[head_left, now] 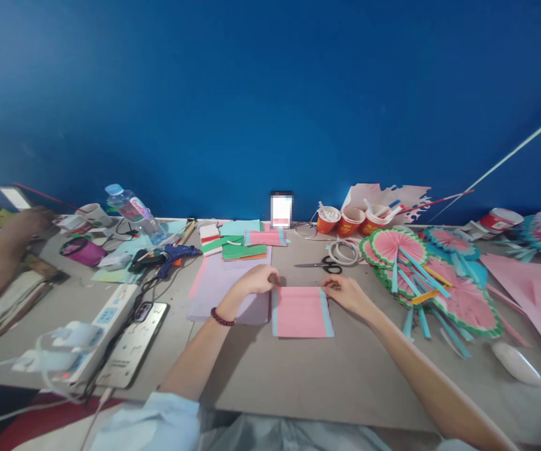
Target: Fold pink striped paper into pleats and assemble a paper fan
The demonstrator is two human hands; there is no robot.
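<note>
A pink sheet of paper (302,316) with light-blue bands down its left and right sides lies flat on the grey table in front of me. A narrow crease or folded strip runs along its far edge. At the far left corner, my left hand (259,280) is closed, fingers curled onto the edge. My right hand (344,292) pinches the far right corner between thumb and fingers. Just beyond the sheet lie black-handled scissors (331,265). A stack of lilac paper (230,294) sits left of the sheet, partly behind my left forearm.
Pink-and-green paper fans (467,300) spread at the right, near a white mouse (516,363). Red paper cups (351,220) and a phone (281,210) stand by the blue wall. Leftward are a glue gun (173,255), bottle (136,210), power strip (105,329) and another person's arm (2,260).
</note>
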